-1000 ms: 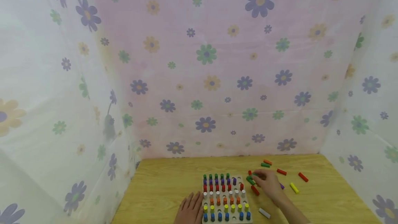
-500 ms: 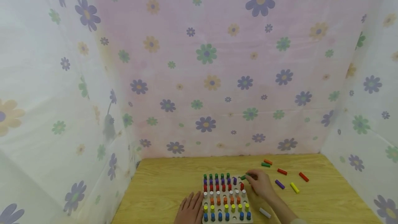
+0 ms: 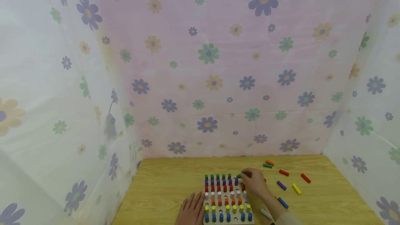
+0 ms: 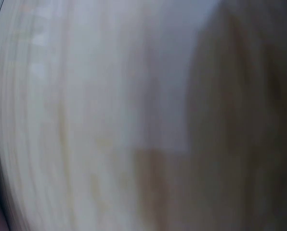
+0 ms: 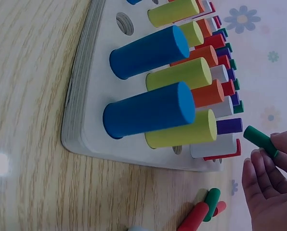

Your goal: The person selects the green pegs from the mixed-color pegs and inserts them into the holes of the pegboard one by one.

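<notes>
In the head view my right hand (image 3: 255,183) pinches a green peg (image 3: 239,175) between thumb and fingertips, over the far right corner of a pegboard. The right wrist view shows this green peg (image 5: 260,139) tilted and apart from the board. The pale wooden pegboard (image 5: 97,89) bears rows of upright green, purple, red, white, orange, yellow and blue pegs, with some bare holes. My left hand (image 3: 190,210) lies flat with straight fingers along the board's left edge. Only blurred wood grain fills the left wrist view.
Loose pegs lie right of the board: orange (image 3: 270,163), green (image 3: 267,165), red (image 3: 284,172), purple (image 3: 281,185), yellow (image 3: 296,189), blue (image 3: 282,202) and white (image 3: 266,214). Flowered curtains (image 3: 215,100) enclose the wood-grain table (image 3: 168,180).
My right hand has moved left from the loose pegs to the board's far right corner, carrying the green peg. A blue peg now shows beside the forearm. The left hand stays put.
</notes>
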A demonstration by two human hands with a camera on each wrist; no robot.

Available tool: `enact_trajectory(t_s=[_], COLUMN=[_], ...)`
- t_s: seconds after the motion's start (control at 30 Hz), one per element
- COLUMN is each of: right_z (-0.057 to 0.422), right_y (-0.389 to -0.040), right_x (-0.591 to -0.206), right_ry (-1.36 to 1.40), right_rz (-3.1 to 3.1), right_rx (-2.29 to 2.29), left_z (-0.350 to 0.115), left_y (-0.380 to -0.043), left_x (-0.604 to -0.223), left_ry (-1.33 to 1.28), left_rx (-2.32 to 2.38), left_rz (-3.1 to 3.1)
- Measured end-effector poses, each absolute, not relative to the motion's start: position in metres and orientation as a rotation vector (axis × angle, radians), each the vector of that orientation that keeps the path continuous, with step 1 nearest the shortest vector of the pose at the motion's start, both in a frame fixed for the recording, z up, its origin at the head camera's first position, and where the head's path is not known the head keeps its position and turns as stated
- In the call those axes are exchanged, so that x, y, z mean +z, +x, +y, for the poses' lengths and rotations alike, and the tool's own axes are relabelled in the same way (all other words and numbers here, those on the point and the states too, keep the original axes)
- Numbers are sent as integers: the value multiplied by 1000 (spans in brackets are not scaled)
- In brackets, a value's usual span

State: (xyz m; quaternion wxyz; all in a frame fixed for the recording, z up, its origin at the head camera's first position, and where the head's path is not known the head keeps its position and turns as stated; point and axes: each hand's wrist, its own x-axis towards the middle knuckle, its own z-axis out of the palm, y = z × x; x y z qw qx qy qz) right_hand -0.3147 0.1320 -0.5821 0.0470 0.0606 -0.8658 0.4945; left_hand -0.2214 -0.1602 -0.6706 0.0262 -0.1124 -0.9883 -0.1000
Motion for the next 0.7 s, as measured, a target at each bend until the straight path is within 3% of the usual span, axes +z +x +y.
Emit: enact_trajectory(t_s=[0.7], right_z=[114], right_y=[-329], right_x=[-595], right_ry=[156], right_rz=[-2723], right_rx=[1420], left_z=[-161], left_y=[-222], left_x=[-672], left_ry=[-342], left_rx=[-298], left_rz=[-3046])
